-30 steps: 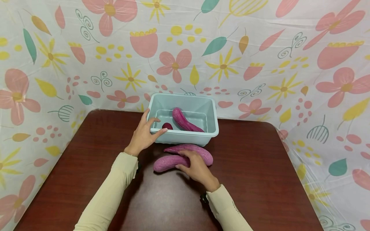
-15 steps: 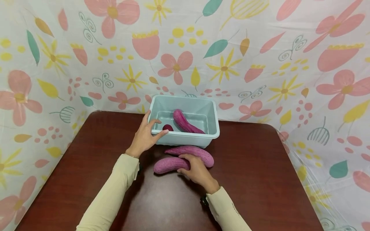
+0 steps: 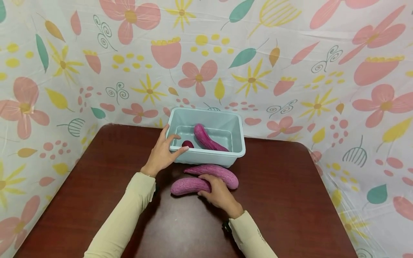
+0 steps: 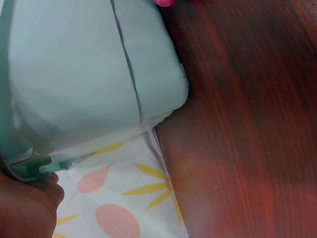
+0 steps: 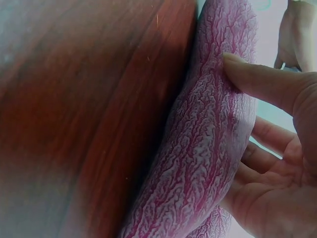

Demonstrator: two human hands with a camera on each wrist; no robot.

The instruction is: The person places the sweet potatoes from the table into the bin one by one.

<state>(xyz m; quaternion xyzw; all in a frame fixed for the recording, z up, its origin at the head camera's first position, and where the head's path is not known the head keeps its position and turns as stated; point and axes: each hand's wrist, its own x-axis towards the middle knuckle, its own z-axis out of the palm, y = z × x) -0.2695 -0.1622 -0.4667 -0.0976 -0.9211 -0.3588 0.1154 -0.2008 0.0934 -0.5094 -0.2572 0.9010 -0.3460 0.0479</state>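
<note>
A light blue plastic bin (image 3: 206, 156) stands at the back of the table. My left hand (image 3: 162, 152) holds its front-left corner, thumb over the front rim and fingers at the left side; the left wrist view shows the bin's wall (image 4: 74, 74) close up. In front of the bin lie two long purple eggplants. My right hand (image 3: 221, 193) grips the right part of the nearer eggplant (image 3: 185, 186); in the right wrist view, its thumb (image 5: 267, 82) presses one side and its fingers lie at the other. The farther eggplant (image 3: 222, 173) lies just behind that hand.
Inside the bin are another purple eggplant (image 3: 206, 138), leaning toward the front wall, and a small round dark red thing (image 3: 188, 144). The table (image 3: 284, 200) is dark wood. A flower-printed white cloth (image 3: 245, 82) hangs behind the table and along both sides.
The scene has shifted slightly downward in the head view. Both hands keep nearly the same place, on the bin's corner and the nearer eggplant.
</note>
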